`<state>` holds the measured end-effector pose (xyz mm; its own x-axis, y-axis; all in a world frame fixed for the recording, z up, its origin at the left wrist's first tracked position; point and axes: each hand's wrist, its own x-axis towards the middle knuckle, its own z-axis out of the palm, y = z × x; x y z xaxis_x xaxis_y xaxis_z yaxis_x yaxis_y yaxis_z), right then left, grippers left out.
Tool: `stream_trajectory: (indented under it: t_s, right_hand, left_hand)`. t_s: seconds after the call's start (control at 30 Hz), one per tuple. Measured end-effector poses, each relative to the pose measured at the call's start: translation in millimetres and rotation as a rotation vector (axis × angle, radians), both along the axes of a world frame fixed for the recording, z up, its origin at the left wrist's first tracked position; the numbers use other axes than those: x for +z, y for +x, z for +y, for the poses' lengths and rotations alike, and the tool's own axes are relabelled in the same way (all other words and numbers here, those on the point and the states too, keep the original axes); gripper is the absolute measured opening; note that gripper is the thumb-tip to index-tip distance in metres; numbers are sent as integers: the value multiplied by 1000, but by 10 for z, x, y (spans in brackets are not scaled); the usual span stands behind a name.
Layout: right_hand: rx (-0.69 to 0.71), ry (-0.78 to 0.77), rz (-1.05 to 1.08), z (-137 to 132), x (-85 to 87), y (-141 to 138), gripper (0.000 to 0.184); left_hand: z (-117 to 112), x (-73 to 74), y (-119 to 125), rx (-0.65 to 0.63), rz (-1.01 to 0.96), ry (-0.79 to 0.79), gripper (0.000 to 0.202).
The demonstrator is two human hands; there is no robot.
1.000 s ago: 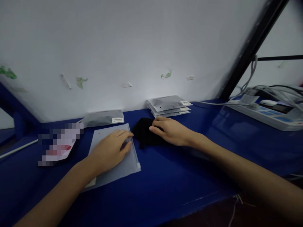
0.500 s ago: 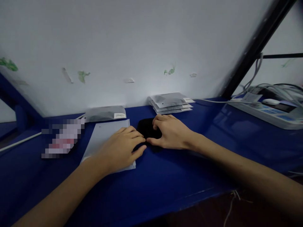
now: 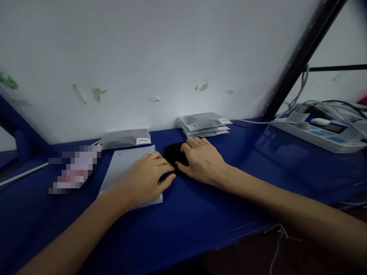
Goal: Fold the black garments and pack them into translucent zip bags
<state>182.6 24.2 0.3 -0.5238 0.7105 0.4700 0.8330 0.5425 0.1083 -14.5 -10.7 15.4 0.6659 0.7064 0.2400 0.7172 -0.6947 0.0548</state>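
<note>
A dark, soft-looking black item, seemingly cloth (image 3: 173, 152), lies on the blue table in front of me; its exact kind is too dark to tell. My right hand (image 3: 204, 162) covers its right part, fingers curled down onto it and thumb at its near edge. My left hand (image 3: 146, 175) is palm down with fingers extended and thumb apart, the fingertips at the item's left edge. Under that hand and wrist lie flat grey plastic bags (image 3: 123, 164), partly hidden.
Against the white wall lie a filled grey bag with a label (image 3: 126, 139) and a stack of similar bags (image 3: 202, 123). A pale device (image 3: 318, 133) with cables sits at right. A blurred-out object (image 3: 77, 168) and white cable lie left. The blue table's (image 3: 183, 229) front edge is near.
My right hand has turned flatter over the black item, its fingers further across it, and some black now shows beyond the hand's right side. My left hand stays nearly put. The view shifted slightly.
</note>
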Motion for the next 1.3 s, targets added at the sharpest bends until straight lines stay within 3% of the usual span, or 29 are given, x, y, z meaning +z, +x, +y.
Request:
stream_trajectory:
  t_s: [0.13,0.27,0.37,0.5,0.57,0.63,0.7,0.8,0.87,0.93,1.03,1.3]
  right_hand:
    - [-2,-74,100,39,39,1,25]
    - [-112,-182,379,76,192,140,21]
    - [-183,-198,507,138,321,443,21]
    - [-327,-263,526,289,388,1064,26]
    - [-412,-267,503,369,354,1366,25]
    - [-500,-153,466,432,272,1594,31]
    - [-494,-24,418,475,152,1731,38]
    - [-271,40,296,518,-67,1798,30]
    - [-109,-6,204,541,-200,1793,27]
    - [-42,-91,147,556,-293,1781,29]
    - [-80,-157,115,560,-342,1773,34]
    - [-237,-133,120,517,-299,1785,36]
  left_hand:
    - [30,-3,-54,10,-13,9,25]
    - [67,13,-125,66,1,32,28]
    - [88,34,-178,116,27,63,32]
    - [99,49,-237,157,14,43,32]
    - [99,50,-247,167,12,43,32]
    - [92,48,-241,169,6,59,30]
    - [77,48,-224,158,-2,72,29]
    - [52,47,-202,136,-4,47,29]
    - [49,39,-204,130,0,13,29]
    - [64,25,-223,139,6,-7,29]
    - [108,-1,-264,160,10,1,32]
    - [170,7,-279,197,24,-8,33]
